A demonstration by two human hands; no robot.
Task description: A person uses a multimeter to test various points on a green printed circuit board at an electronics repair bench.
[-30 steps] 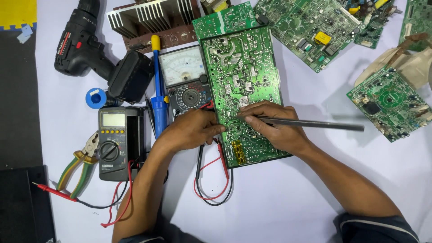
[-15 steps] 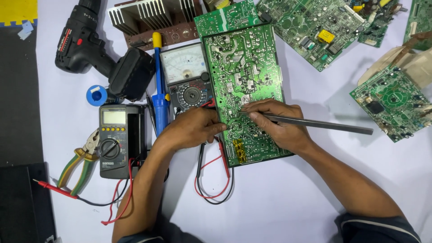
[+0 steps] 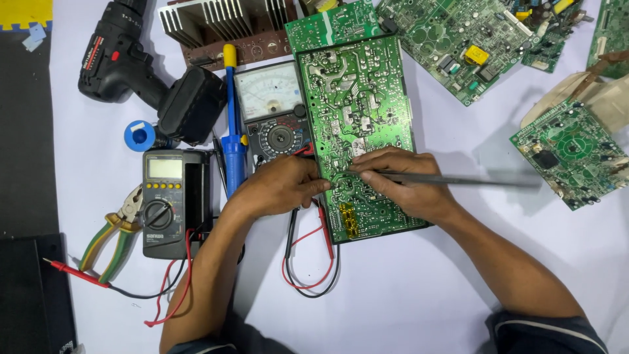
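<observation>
The white tabletop is crowded along the top and left, but from 4 to 7 o'clock it is bare, so both arms have room to pull back there. The big green circuit board lies in the middle, solder side up, its long edges running from 12 to 6 o'clock. Since a second ago the board and the tools around it have stayed put; only the rod hand has crept a bit along the board, so the same slow work at one spot seems to go on. The black drill rests at 10 o'clock, with a finned heat sink beside it. More green boards crowd 1 to 3 o'clock, close to the rod's far end. The left hand presses flat on the board's left edge, fingers together, over red and black probe wires. The right hand pinches a thin grey rod like a pen, its tip touching the board. Two meters and green pliers sit at 9 o'clock.
</observation>
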